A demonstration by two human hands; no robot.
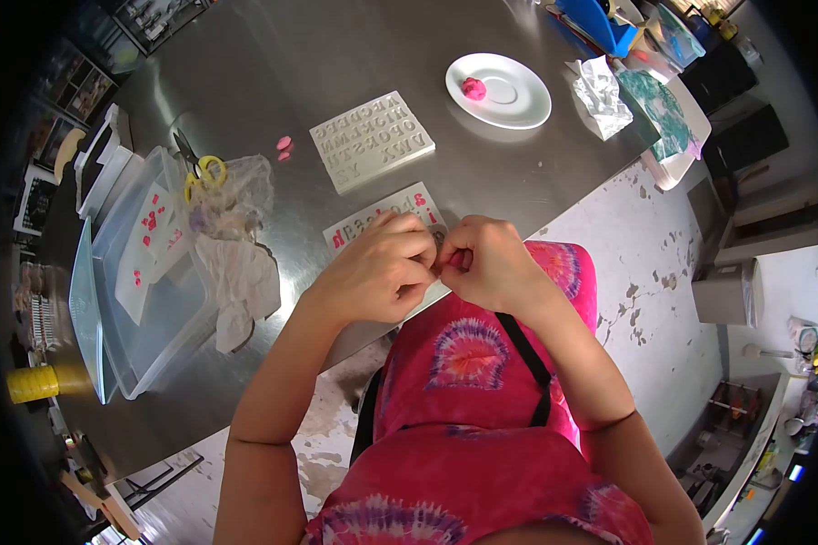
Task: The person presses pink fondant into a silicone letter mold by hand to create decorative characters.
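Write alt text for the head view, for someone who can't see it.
A left hand and right hand meet over a partly pink-filled letter mold on a metal table, the right pinching a pink piece. Beyond: a second letter mold and a white plate bearing a pink lump; at left, scissors and a clear container.

1. Table (pixel 245 82): broad, smooth grey metal top; brushed surface shows streaked reflections and a bright glare patch near its front edge.
2. Floor (pixel 600 227): pale, with scattered dark, irregular patches resembling chipped coating; visible right of the table and beneath its front edge.
3. Bin-like container (pixel 725 292): pale grey, boxy, standing on the floor at right.
4. Counter (pixel 777 434): light-edged, far lower right, loaded with small items; open shelving (pixel 734 406) alongside, contents indistinct.
5. Shelving (pixel 73 77): dark-framed, upper left, crowded.
6. Light: bright at the upper right edge; outer corners dark.
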